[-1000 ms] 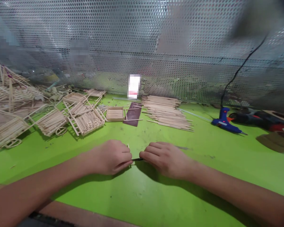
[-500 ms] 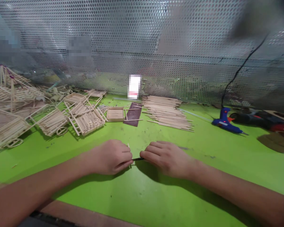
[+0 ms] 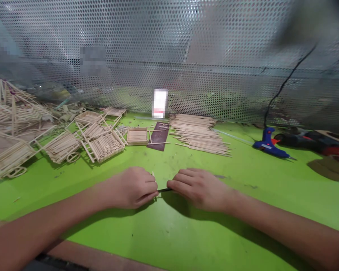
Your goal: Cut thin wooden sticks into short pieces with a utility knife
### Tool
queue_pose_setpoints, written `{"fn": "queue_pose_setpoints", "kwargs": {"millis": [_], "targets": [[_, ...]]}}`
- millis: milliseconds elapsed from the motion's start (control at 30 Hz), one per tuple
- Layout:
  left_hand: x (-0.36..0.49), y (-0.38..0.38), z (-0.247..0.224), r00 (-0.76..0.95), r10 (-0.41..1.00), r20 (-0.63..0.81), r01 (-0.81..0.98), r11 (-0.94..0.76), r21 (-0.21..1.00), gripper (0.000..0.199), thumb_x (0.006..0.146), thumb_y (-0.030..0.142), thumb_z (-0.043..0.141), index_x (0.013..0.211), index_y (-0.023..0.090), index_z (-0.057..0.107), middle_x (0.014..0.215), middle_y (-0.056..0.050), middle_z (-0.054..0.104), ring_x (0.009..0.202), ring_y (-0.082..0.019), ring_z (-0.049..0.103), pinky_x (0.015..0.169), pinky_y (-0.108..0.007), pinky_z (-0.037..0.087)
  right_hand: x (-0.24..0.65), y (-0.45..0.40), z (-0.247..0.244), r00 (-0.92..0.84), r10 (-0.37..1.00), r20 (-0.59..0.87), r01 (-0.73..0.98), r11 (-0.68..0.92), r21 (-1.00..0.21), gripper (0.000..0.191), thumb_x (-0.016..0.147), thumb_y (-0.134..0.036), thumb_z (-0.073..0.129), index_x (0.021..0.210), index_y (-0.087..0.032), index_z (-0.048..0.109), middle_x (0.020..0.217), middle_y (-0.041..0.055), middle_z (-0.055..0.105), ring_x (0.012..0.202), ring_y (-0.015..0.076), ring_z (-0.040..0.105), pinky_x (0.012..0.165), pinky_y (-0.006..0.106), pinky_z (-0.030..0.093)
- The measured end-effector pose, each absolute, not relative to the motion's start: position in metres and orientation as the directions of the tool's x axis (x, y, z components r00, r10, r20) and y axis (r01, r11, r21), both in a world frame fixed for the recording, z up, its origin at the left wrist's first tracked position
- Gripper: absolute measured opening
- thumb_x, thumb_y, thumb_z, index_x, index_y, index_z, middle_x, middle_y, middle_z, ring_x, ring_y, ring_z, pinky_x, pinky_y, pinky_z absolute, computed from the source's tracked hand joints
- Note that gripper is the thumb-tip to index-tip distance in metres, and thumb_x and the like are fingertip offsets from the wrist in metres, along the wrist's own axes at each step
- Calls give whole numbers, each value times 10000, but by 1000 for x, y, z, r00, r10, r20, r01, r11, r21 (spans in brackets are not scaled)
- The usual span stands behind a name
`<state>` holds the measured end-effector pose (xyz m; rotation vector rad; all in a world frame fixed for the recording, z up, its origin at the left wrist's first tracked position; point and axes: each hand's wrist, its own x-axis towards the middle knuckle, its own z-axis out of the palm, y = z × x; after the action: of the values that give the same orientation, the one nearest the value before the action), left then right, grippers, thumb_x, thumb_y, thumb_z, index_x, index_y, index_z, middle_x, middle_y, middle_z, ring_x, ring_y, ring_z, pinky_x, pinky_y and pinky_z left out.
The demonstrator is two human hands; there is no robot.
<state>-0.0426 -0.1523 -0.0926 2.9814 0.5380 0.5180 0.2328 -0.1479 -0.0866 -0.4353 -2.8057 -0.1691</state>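
Observation:
My left hand (image 3: 132, 188) and my right hand (image 3: 200, 190) meet low over the green work table (image 3: 169, 229), fingers curled inward. A thin dark rod (image 3: 165, 190) spans the small gap between them, with one end inside each hand's fingers. The tip of a pale wooden stick (image 3: 153, 173) pokes up behind my left fingers, and most of it is hidden by that hand. I cannot tell what the rod is made of.
Straight ahead lie a large pile of loose wooden sticks (image 3: 199, 135) and a dark brown mat (image 3: 158, 136). Miniature stick carts (image 3: 62, 146) crowd the left. A blue hot glue gun (image 3: 268, 145) sits right, its black cable rising along a perforated metal screen (image 3: 214, 45).

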Motion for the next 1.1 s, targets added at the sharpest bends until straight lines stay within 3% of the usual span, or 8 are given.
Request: {"fn": "queue_pose_setpoints", "kwargs": {"millis": [300, 533, 767, 933, 1100], "targets": [[-45, -154, -93, 871, 349, 346, 321, -937, 137, 337, 1067, 223, 466, 758, 179, 593, 650, -11, 586, 584, -161, 501, 577, -331, 390, 238, -146, -90, -904, 294, 310, 332, 940, 78, 234, 976, -67, 532, 1162, -134, 658, 915, 53, 734, 784, 188, 626, 701, 311, 498], [-90, -132, -100, 791, 570, 224, 515, -817, 260, 311, 1051, 198, 432, 781, 203, 587, 638, -11, 585, 536, -157, 522, 574, -322, 457, 262, -123, -96, -834, 432, 343, 500, 854, 141, 295, 934, -60, 523, 1159, -120, 706, 929, 83, 748, 806, 201, 668, 728, 315, 525], [-91, -125, -89, 748, 638, 182, 568, -757, 322, 251, 1063, 263, 434, 868, 199, 577, 756, -28, 609, 628, -176, 561, 616, -328, 460, 257, -126, -96, -859, 352, 371, 425, 895, 137, 290, 964, -79, 476, 1146, -114, 698, 897, 90, 731, 789, 204, 643, 711, 321, 514], [-88, -129, -88, 750, 602, 272, 540, -796, 272, 225, 1051, 204, 442, 856, 195, 555, 730, -11, 592, 601, -155, 533, 582, -293, 408, 251, -136, -96, -864, 342, 369, 404, 909, 104, 325, 916, -24, 482, 1165, -105, 675, 902, 80, 732, 784, 196, 637, 704, 312, 509], [-87, -128, -92, 813, 468, 346, 448, -883, 143, 326, 1068, 199, 472, 749, 189, 540, 634, 16, 534, 555, -128, 495, 551, -276, 347, 243, -145, -97, -889, 327, 320, 369, 926, 80, 304, 951, -47, 509, 1209, -123, 650, 947, 67, 740, 808, 189, 635, 722, 314, 500]]}}
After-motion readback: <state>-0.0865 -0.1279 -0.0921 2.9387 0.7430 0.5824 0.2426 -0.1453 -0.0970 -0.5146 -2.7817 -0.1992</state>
